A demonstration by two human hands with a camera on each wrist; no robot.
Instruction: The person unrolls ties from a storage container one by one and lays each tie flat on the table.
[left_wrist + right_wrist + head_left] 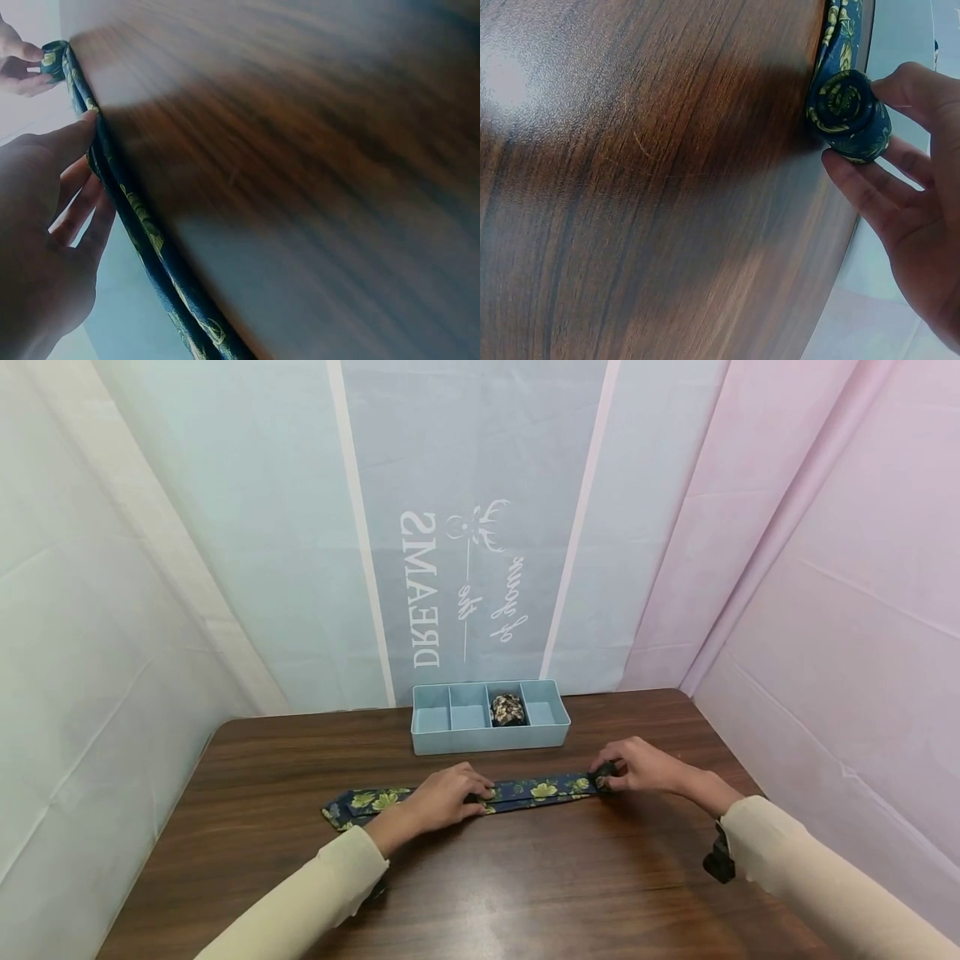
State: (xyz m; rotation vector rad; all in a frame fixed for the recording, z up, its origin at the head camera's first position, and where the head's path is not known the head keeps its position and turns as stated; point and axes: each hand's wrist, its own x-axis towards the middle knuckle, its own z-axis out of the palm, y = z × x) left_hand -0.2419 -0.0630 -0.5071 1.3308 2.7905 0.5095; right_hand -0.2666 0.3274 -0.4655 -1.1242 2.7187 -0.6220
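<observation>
A dark blue necktie (543, 791) with yellow-green flowers lies lengthwise across the table, its wide pointed end at the left. Its right end is wound into a coil (845, 105), which my right hand (633, 766) grips between thumb and fingers. The spiral of the coil faces the right wrist camera. About midway along the tie, my left hand (444, 797) rests on the fabric, the thumb at the near edge and the fingers over it. In the left wrist view the left fingers (75, 199) are fairly straight and touch the tie's folded layers.
Behind the tie stands a light blue divided box (491, 741) against the back curtain (480, 452). One of its compartments holds a rolled dark floral cloth (507, 710). The brown wooden table (517, 885) extends between pale curtains at both sides.
</observation>
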